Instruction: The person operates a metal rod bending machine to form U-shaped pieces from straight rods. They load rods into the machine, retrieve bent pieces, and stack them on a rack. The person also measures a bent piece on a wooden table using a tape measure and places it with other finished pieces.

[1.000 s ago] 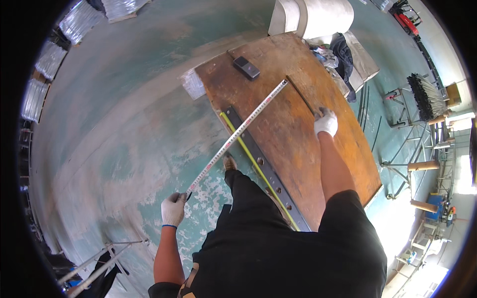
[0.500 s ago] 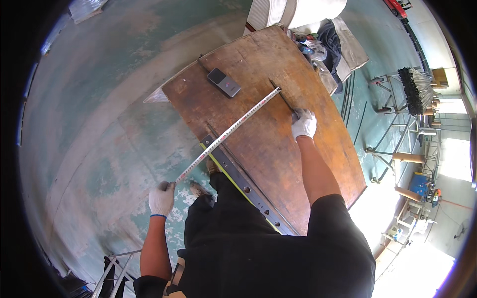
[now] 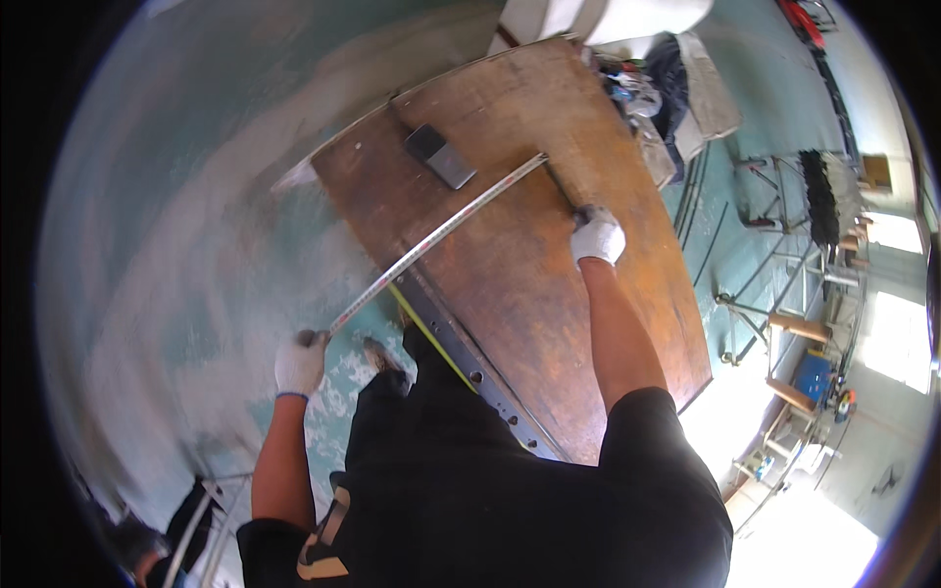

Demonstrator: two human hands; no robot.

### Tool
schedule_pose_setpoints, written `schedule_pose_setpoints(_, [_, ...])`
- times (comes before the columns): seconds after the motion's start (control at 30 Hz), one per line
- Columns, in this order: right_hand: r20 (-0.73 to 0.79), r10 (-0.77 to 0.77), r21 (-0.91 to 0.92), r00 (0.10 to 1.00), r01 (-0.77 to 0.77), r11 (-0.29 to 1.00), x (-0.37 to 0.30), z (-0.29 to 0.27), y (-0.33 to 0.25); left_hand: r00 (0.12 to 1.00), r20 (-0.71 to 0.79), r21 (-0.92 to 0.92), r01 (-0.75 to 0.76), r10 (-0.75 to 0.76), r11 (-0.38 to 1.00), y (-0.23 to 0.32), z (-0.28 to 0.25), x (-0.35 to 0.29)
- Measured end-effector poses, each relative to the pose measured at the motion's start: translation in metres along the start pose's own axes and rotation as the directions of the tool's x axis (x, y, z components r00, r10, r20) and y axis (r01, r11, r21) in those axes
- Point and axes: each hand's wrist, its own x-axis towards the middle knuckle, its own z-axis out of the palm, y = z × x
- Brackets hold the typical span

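My left hand (image 3: 300, 363), in a white knit glove, is closed on the near end of a white tape measure (image 3: 438, 235) at the left, beyond the table's edge. The tape runs straight and slanting up over the brown table (image 3: 529, 294). Its far end lies by the tip of a thin dark rod (image 3: 561, 183). My right hand (image 3: 598, 238), also gloved, is closed around the rod's other end; the fingertips are blurred. Below the tape, a dark metal bar with holes (image 3: 477, 377) lies along the table's left edge, a thin rod beside it.
A black and grey box-shaped device (image 3: 441, 157) lies on the table's far left part. Bags and dark cloth (image 3: 667, 93) are heaped beyond the far right corner. Wheeled metal racks (image 3: 774, 265) stand at the right. At lower left is a metal frame (image 3: 211, 519) near what looks like a person.
The view has shifted slightly, and both hands appear a little farther left. The tape stays stretched between the left hand and the rod. Both hands keep their grip.
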Motion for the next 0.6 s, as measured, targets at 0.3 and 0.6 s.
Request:
schedule_pose_setpoints(0.3, [-0.071, -0.04, 0.035, 0.997, 0.043, 0.998, -0.006, 0.002, -0.003, 1.0, -0.02, 0.07, -0.001, 0.002, 0.998, 0.005, -0.015, 0.024])
schedule_pose_setpoints(0.6, [-0.089, -0.05, 0.008, 0.995, 0.051, 0.999, -0.009, 0.0, -0.007, 1.0, 0.012, 0.101, 0.007, -0.008, 0.995, 0.0, -0.021, 0.044])
